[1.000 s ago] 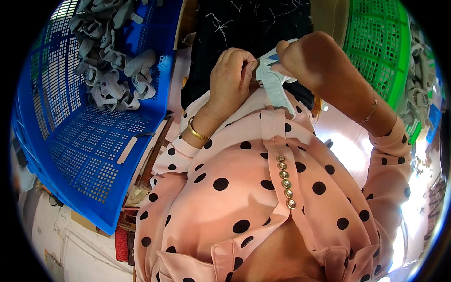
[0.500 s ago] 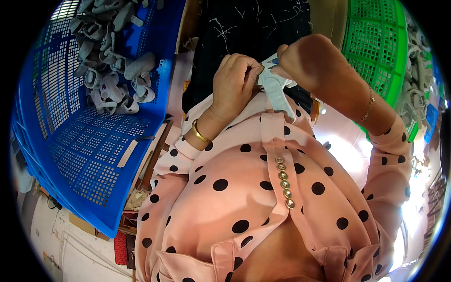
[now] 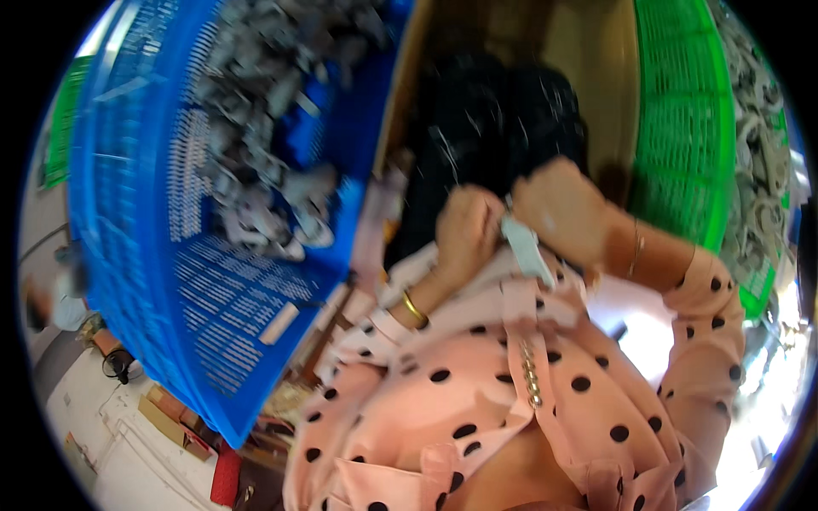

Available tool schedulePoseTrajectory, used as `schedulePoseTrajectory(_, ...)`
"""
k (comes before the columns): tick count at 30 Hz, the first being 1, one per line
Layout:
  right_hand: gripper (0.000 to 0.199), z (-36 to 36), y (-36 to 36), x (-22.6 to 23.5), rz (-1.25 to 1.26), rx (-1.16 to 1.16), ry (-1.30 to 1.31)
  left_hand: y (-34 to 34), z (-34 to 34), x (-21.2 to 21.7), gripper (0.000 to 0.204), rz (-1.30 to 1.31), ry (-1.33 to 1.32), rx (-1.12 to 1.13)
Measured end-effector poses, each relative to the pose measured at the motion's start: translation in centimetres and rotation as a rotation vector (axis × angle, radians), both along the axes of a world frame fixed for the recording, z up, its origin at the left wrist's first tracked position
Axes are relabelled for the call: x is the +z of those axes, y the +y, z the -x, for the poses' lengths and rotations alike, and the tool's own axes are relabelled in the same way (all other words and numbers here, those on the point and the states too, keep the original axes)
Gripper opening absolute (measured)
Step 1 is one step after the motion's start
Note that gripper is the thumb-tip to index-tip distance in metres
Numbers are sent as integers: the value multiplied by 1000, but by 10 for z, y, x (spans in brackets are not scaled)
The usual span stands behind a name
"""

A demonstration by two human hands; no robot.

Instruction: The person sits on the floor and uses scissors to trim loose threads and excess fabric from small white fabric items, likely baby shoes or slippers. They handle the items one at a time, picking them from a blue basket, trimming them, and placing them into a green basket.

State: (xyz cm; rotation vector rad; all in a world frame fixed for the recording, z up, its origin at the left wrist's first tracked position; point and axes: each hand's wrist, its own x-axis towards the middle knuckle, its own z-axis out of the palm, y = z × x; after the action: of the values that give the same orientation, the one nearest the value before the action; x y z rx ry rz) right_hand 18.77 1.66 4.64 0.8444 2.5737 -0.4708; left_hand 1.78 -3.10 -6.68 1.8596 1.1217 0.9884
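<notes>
My left hand (image 3: 469,237) and my right hand (image 3: 559,213) are close together over my lap, both with fingers curled. Between them is a pale grey shoe upper (image 3: 528,252), whose strap-like end hangs toward my shirt. The rest of this piece is hidden behind the fingers. Both hands appear to pinch it, though motion blur softens the fingertips. Loose thread ends (image 3: 443,140) lie scattered over my dark trousers.
On the left stands a blue perforated basket (image 3: 226,341) with many grey shoe uppers (image 3: 264,102) heaped at its far end. A green basket (image 3: 682,128) is on the right, with more grey pieces (image 3: 754,162) beyond it. Cardboard boxes (image 3: 175,417) sit at lower left.
The whole view has shifted, so the baskets and my body sit farther right and lower. My right hand now covers more of the shoe upper, leaving mainly its strap-like end showing.
</notes>
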Motion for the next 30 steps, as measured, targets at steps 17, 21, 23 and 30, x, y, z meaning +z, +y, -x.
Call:
schedulePoseTrajectory(17, 50, -38, -69, -3, -55, -931, 575, 6, 28, 82, 47, -365, 327, -619)
schedulePoseTrajectory(21, 47, -43, -101, -12, 37, -1056, 591, 13, 9, 86, 30, -492, 460, -697)
schedulePoseTrajectory(23, 45, -44, -111, -15, 51, -1094, 599, 20, 4, 90, 24, -571, 487, -693)
schedulePoseTrajectory(30, 35, -32, -94, 17, -124, -954, 857, 57, -2, 114, 22, -528, 369, -564)
